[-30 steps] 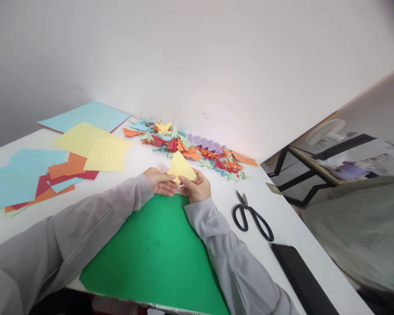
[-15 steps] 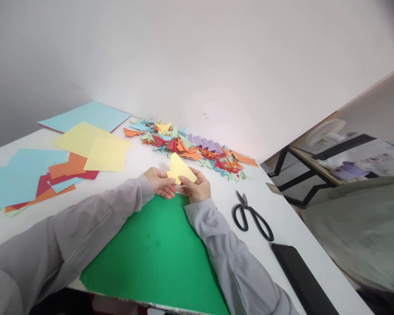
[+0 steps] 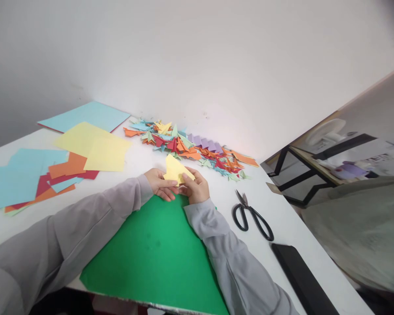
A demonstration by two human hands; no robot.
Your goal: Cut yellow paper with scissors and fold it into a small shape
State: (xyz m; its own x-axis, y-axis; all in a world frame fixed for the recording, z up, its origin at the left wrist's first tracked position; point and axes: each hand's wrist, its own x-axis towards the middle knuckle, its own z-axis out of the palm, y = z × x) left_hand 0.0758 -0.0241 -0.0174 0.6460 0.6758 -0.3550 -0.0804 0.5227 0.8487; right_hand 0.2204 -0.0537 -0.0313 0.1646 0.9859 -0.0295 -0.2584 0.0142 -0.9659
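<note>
A small folded piece of yellow paper [image 3: 176, 169] is held up between both hands, just above the far end of a green mat [image 3: 151, 253]. My left hand [image 3: 161, 184] pinches its lower left edge with the thumb in front. On its right side, my right hand [image 3: 197, 186] grips it between thumb and fingers. The back of the paper and some fingertips are hidden. Beyond the hands lies a long heap of folded paper shapes [image 3: 190, 153] in orange, red, blue, green, yellow and purple.
Scissors with black handles [image 3: 252, 215] lie right of my right hand, and a long black object [image 3: 304, 278] sits nearer the table edge. Loose yellow sheets [image 3: 107, 153], blue sheets [image 3: 26, 175] and orange pieces [image 3: 68, 166] spread over the left side. A wall stands behind.
The yellow paper has shifted slightly left and tilted a little in my fingers. Both hands keep their hold, and everything on the table stays put.
</note>
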